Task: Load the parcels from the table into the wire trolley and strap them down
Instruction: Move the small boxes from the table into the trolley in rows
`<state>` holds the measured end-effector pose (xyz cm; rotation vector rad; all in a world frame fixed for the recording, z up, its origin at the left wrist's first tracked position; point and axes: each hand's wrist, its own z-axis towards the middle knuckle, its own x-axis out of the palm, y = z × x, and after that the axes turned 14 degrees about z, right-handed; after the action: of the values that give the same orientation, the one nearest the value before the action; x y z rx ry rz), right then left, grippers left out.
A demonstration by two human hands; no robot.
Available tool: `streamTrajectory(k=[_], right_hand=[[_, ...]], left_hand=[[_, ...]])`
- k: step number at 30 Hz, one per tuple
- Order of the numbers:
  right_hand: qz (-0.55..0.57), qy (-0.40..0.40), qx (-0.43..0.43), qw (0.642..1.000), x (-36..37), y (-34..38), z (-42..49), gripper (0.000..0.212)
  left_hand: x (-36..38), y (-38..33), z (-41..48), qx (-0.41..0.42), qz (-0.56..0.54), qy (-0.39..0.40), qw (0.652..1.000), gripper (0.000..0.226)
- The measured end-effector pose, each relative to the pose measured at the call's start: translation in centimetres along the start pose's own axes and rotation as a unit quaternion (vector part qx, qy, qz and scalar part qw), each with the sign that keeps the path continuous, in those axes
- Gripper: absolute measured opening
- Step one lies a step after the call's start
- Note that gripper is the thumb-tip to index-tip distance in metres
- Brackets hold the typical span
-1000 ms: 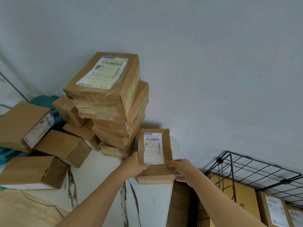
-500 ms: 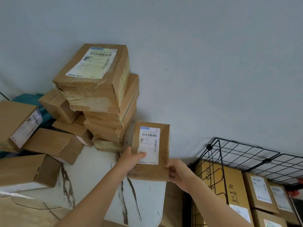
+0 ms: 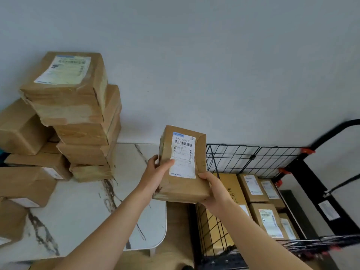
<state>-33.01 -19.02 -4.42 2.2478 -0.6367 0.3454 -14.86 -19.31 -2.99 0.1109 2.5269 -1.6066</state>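
A small brown parcel (image 3: 183,182) with a white barcode label hangs in the air over the table's right end, close to the trolley's left wall. My left hand (image 3: 155,176) grips its left side, thumb on the label. My right hand (image 3: 215,189) holds its lower right corner from below. The black wire trolley (image 3: 253,158) stands to the right of the white marble table (image 3: 81,217), with several labelled parcels (image 3: 255,190) lying inside. A tall stack of brown parcels (image 3: 81,117) rises at the table's back left, with more parcels (image 3: 27,184) scattered on the left.
A grey wall runs behind everything. The trolley's black handle frame (image 3: 319,190) with orange clips stands at the far right. Wooden floor (image 3: 175,215) shows in the gap between table and trolley. A teal item peeks out at the left edge behind the parcels.
Both hands have lifted the small parcel off the table and carried it right, toward the trolley. My view has swung right, so more of the trolley shows.
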Motion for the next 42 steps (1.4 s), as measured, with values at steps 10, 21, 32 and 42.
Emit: streamTrajectory(k=[10,21,32,42], right_hand=[[-0.006,-0.102,-0.087,0.991,-10.5,5.3,-5.3,0.014],[-0.061,-0.117,-0.146,0.980,-27.9,15.1,-8.1,0.022],[-0.098,-0.115,-0.169,0.974,-40.1,24.4,-4.5,0.037],[-0.160,-0.156,-0.152,0.963,-41.6,31.4,4.1,0.041]], left_hand=[[11.6,-2.2,-3.1,0.035,0.013,0.083,0.996,0.065],[31.5,-4.9,-6.2,0.032,0.051,0.126,0.990,0.045],[45.9,-8.0,-4.2,0.054,0.169,0.141,0.974,0.039],[52.1,-10.7,6.6,0.031,0.214,0.146,0.965,0.046]])
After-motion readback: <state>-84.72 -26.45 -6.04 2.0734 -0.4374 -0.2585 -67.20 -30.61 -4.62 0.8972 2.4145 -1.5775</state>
